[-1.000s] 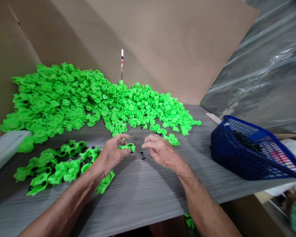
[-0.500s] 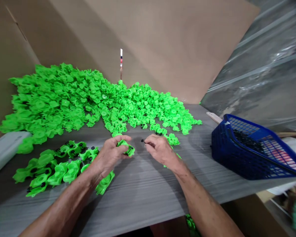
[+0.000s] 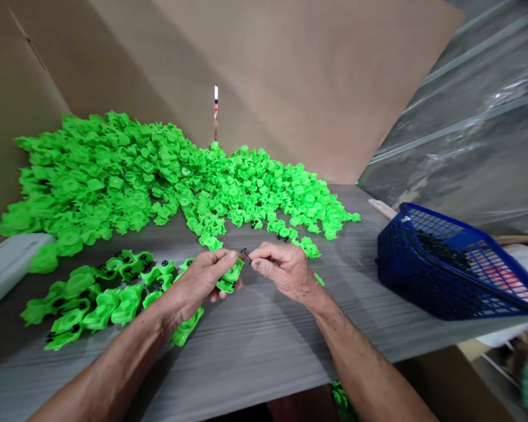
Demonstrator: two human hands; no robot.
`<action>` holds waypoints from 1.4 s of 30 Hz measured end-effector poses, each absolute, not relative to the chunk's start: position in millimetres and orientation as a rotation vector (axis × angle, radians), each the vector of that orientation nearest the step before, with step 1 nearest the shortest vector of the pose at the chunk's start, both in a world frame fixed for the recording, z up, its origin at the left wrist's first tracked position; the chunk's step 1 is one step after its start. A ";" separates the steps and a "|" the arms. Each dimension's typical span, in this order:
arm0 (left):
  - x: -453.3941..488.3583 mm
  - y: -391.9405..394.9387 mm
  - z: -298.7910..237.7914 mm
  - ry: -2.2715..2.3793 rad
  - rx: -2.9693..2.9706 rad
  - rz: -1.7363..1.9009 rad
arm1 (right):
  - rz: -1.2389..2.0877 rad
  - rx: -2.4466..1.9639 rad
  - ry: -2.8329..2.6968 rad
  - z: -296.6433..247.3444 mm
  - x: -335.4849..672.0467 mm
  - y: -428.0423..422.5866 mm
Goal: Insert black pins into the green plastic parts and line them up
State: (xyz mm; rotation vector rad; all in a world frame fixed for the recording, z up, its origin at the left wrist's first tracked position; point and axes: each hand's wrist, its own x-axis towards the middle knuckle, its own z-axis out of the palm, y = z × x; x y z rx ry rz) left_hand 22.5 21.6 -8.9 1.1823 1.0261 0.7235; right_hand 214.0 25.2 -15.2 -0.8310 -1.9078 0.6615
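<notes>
My left hand point(image 3: 211, 272) is closed around a bright green plastic toy car body point(image 3: 229, 280), its hollow side partly showing, with a black part inside. Between the thumb and fingers of my right hand point(image 3: 284, 266) is a small black wheel axle point(image 3: 245, 254), pinched just right of the green piece. A narrow gap seems to separate the axle from the car body. Left of my left forearm lie several green car bodies point(image 3: 127, 302), some with black axles and wheels fitted.
A large heap of green car bodies point(image 3: 114, 170) spreads along the back of the grey table point(image 3: 264, 357) against a brown board point(image 3: 290, 76). To the right stands a blue plastic basket point(image 3: 416, 272) holding black parts. A pale box point(image 3: 15, 266) sits at the left edge.
My left hand has turned the green car body to a steeper tilt. My right hand has moved slightly left, bringing the axle near it and turning it so more shows.
</notes>
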 end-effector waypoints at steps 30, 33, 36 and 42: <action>24.4 16.1 -7.7 1.040 1.197 0.642 | 0.661 -0.743 -2.013 -20.2 204.5 21.8; 24.6 14.8 -7.9 1.027 1.256 0.669 | 0.709 -0.729 -1.944 -22.2 203.6 22.5; 24.9 15.3 -6.1 1.026 1.416 0.708 | 0.699 -0.670 -1.917 -23.7 204.0 23.7; 22.4 19.7 -5.4 1.026 1.773 0.790 | 0.686 -0.592 -1.925 -22.0 207.0 25.1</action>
